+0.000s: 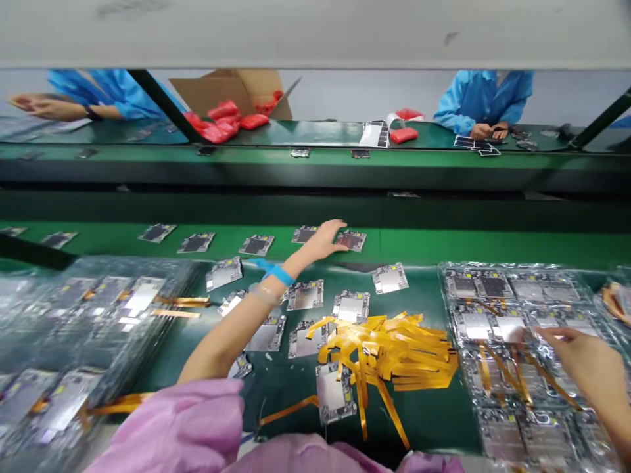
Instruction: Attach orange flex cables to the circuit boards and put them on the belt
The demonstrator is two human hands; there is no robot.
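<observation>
My left hand (323,242) reaches across to the green belt. Its thumb and fingers are spread at the left edge of a circuit board (351,241) lying there, and a blue band circles the wrist. At the right, my right hand (586,358) is over a clear plastic tray (468,401), fingers stretched out beside a shiny circuit board (510,328) in it; whether they touch it is unclear. Between my arms lies a heap of orange flex cables (399,351). Loose boards lie around it, including a silvery one (335,393) with a cable attached.
Stacked clear trays (162,335) with boards and cables are at the left. More boards (196,242) lie along the green belt (419,246). Across the line, two people in blue sleeves (461,105) work near red packets (227,121) and a cardboard box (211,85). A dark post (34,253) juts in at left.
</observation>
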